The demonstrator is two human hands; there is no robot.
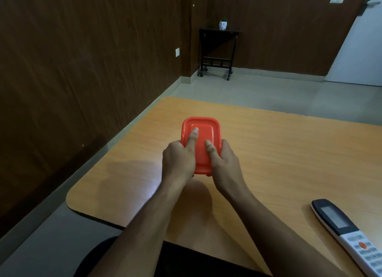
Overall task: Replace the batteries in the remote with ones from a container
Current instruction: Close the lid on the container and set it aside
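I am seated at a wooden table (279, 152), looking down at my two bare arms reaching forward. My left hand (178, 161) grips the left side of a small red container (203, 130), thumb laid flat along its lid and pointing away from me; the other fingers curl under the box, out of sight. The container, lid still on, sits held between both hands over the middle of the table, just ahead of me. It is a rounded rectangle, its long side running away from me toward the far table edge, lid facing up. My right hand (224, 163) clasps the right side, thumb bent and pressing on the lid, its fingers also hidden beneath. I judge I hold it this way to steady it and pry off the lid. Well apart, at the near right, the remote (347, 233) lies flat, screen up, untouched, its long body angled from the lower right corner up toward the left.
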